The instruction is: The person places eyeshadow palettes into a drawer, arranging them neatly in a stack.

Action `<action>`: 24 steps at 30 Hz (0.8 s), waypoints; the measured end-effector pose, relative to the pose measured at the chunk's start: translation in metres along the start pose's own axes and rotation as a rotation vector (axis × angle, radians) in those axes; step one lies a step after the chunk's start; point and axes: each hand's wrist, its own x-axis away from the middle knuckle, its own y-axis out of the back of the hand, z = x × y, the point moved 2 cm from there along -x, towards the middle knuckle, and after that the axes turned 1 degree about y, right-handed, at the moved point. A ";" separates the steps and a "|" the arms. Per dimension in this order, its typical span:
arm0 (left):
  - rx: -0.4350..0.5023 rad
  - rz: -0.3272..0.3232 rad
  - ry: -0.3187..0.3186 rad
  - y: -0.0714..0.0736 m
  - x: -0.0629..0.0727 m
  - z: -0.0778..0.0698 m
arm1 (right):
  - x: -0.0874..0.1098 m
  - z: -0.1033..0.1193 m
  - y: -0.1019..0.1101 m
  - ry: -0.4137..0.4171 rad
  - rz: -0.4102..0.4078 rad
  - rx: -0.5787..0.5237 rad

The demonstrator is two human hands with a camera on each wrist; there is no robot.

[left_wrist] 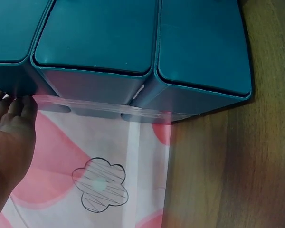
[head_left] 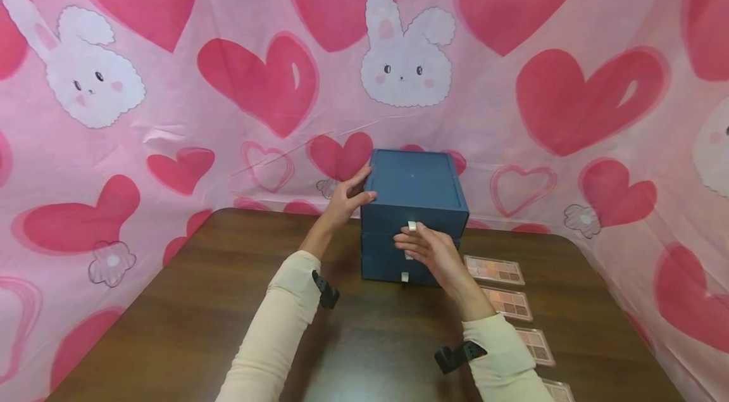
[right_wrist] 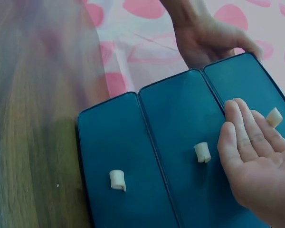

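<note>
Touching blue drawers [head_left: 418, 177], left hand [head_left: 345, 199]; right hand [head_left: 436, 254] at top tab [head_left: 412, 225]; both grips uncurled.

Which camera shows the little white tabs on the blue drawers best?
Right wrist: all three tabs show big and close. The head view shows them smaller, the middle one partly behind the right hand. In the left wrist view I can't make out any.

Room btwn forearms [head_left: 267, 345] over tbl [head_left: 370, 351]; drawer unit [head_left: 412, 196] blocks fwd, palettes [head_left: 497, 270] line R side.
</note>
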 end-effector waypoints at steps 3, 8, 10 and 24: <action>0.008 -0.010 -0.006 0.000 0.001 0.000 | -0.003 0.003 -0.003 -0.018 -0.047 0.004; 0.002 -0.045 -0.019 0.001 0.000 0.002 | -0.009 0.006 -0.009 -0.040 -0.144 -0.006; 0.012 -0.051 -0.024 0.001 0.001 0.003 | -0.010 0.005 -0.011 -0.042 -0.176 -0.014; 0.047 -0.071 -0.018 -0.005 0.000 0.006 | -0.004 -0.006 -0.017 0.025 -0.264 -0.005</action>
